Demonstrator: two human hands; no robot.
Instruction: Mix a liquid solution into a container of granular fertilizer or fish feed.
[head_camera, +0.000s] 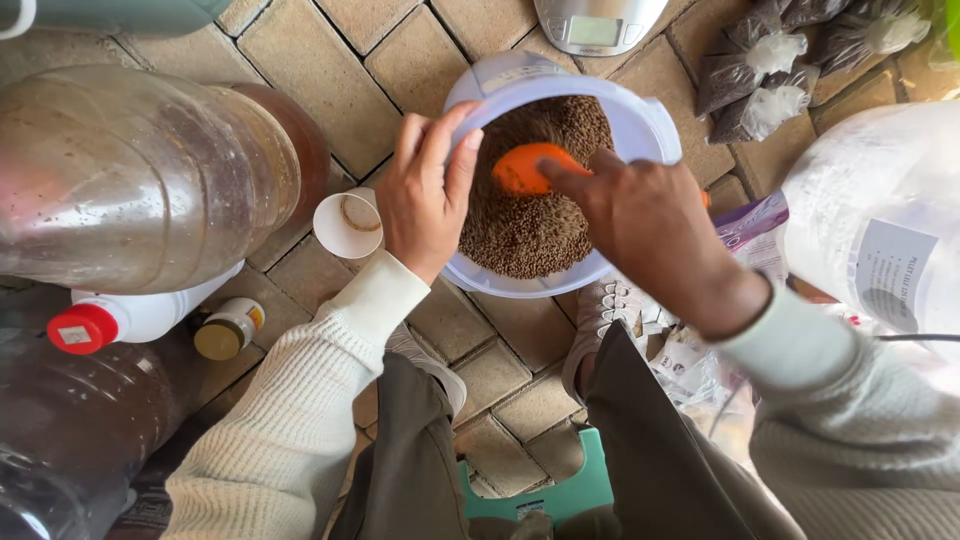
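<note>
- Head view. White plastic bucket (655, 130) sits on the paved floor (400, 60) in front of me, tilted toward the camera, roughly half full of small brown seeds (530, 225).
- My left hand (425, 190) comes in from the lower left, cream sleeve to the wrist. Fingers curled over the bucket's near-left rim, thumb on the inside edge; a firm closed hold on the rim.
- My right hand (650, 225) reaches in from the right, wrist bent, back of the hand facing the camera. Fingers closed around an orange scoop (525, 168); index finger lies along its top. Scoop bowl is over the seeds, near the centre of the bucket; I cannot tell whether it touches them.
- White paper cup (348, 222) lies on its side just left of my left hand, mouth facing the camera.
- Large clear plastic bottle (140, 175) lies at far left; below it a white bottle with a red cap (82, 328) and a small jar with a tan lid (228, 330).
- Silver kitchen scale (598, 25) stands beyond the bucket, at the top edge.
- Tied clear bags of dark seeds (760, 80) lie at upper right; a large white sack (880, 220) is beside my right forearm.
- Green stool (560, 490) shows between my knees.
</note>
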